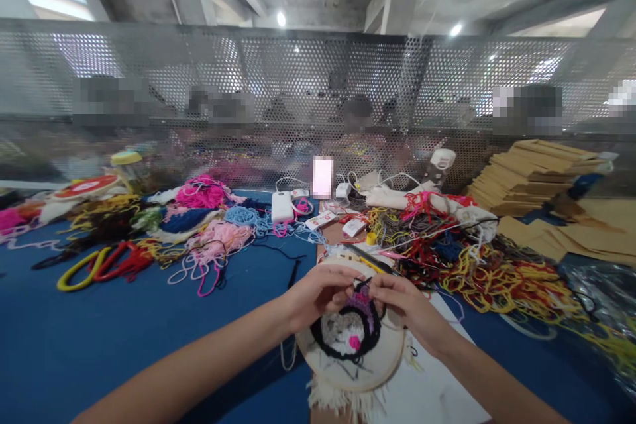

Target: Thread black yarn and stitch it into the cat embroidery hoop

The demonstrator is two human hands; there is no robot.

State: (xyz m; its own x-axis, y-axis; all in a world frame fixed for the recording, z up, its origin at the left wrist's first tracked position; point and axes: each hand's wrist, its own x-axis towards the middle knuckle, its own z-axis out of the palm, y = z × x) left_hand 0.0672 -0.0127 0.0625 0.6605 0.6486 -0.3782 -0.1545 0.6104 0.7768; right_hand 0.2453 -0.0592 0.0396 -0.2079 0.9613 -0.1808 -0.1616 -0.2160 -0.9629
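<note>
Pinching soft black-and-purple yarn (368,313) in closed left hand (318,295) and right hand (401,301), set fingertips close together, apparently for fine control. Found round, wooden-rimmed cream-cloth hoop (387,348) at lower centre of frame, partly over white paper sheet (437,381).

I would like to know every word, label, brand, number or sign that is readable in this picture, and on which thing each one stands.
No text is readable here.
Red round piece, far left: white mark in its middle, too blurred to read.
White piece with red marks: too small to read.
Bright upright rectangle: pixelated, unreadable.
Hooped cloth: dark lines, no lettering I can make out.
</note>
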